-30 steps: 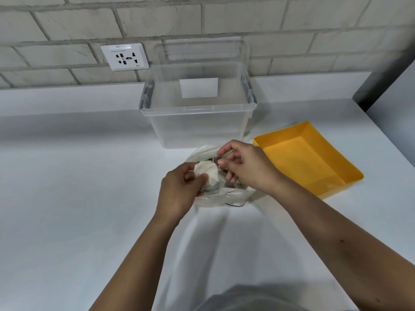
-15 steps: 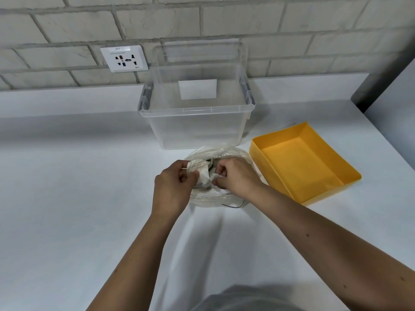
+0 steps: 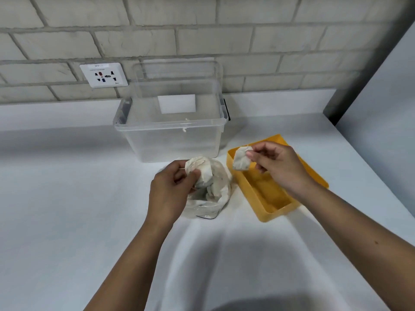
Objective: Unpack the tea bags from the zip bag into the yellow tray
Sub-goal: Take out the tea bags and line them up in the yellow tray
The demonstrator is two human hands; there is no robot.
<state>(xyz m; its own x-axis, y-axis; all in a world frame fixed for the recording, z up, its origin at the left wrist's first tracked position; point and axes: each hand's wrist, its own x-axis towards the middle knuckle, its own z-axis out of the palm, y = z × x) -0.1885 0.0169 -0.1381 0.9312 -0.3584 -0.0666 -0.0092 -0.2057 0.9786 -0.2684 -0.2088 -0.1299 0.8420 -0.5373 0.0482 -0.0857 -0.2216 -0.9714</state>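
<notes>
A clear zip bag [image 3: 215, 198] holding several white tea bags lies on the white counter in front of me. My left hand [image 3: 173, 189] pinches a white tea bag [image 3: 201, 169] at the bag's open top. My right hand [image 3: 276, 164] holds another white tea bag [image 3: 241, 161] between thumb and fingers, in the air above the near-left corner of the yellow tray [image 3: 265, 205]. The tray stands right of the zip bag, and its visible floor is bare.
A clear plastic storage bin [image 3: 170, 140] stands behind the zip bag against the brick wall. A wall socket [image 3: 103, 75] is at the upper left. A grey panel [image 3: 381, 97] borders the counter on the right.
My right hand has come out of the zip bag with a tea bag and moved right, over the tray. My left hand stays at the bag's mouth, still pinching a tea bag.
</notes>
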